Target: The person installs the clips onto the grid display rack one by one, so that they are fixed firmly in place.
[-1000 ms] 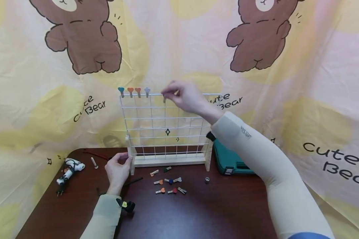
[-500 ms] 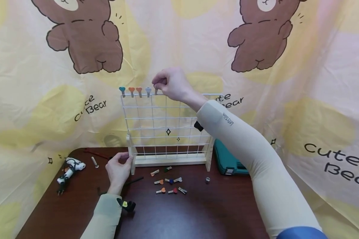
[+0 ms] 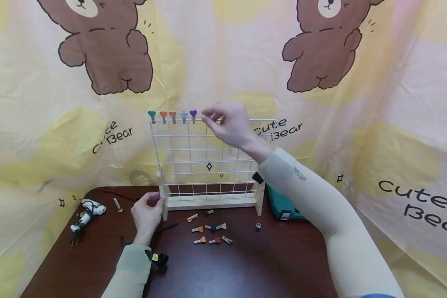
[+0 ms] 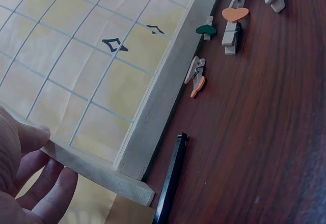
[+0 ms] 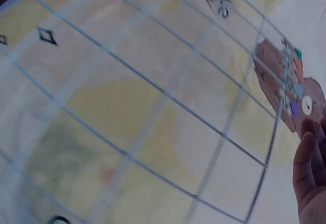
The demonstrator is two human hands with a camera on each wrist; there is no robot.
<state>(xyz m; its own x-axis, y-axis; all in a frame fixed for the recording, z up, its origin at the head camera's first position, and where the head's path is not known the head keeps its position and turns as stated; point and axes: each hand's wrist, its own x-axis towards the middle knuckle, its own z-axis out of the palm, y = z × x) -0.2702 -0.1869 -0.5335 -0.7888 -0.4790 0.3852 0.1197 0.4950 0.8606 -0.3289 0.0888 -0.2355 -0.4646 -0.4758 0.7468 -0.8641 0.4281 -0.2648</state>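
A white wire grid stands upright in a wooden frame [image 3: 212,203]. Along its top wire sit heart clothespins: a teal one [image 3: 151,116], two orange-red ones, a pale blue one [image 3: 184,116] and a purple one [image 3: 193,115]. My right hand [image 3: 231,124] is just right of the purple clothespin, apart from it, fingers loosely bent with nothing seen between them. With thumb and fingers on either side, my left hand [image 3: 147,215] holds the frame's left wooden upright [image 4: 97,175]. Several more clothespins lie on the table before the frame, among them a red one [image 3: 215,240] and a green one [image 4: 206,29].
Left on the table [image 3: 193,273] lie a white glue gun [image 3: 89,213] and a pale bolt-like piece [image 3: 117,205]. A black rod [image 4: 173,175] lies by the frame's left foot. To the right are a small metal cylinder [image 3: 258,226] and a teal case [image 3: 283,207].
My right hand set the purple clothespin on the top wire, let go, and drew back right and slightly down. My left hand has stayed on the upright.
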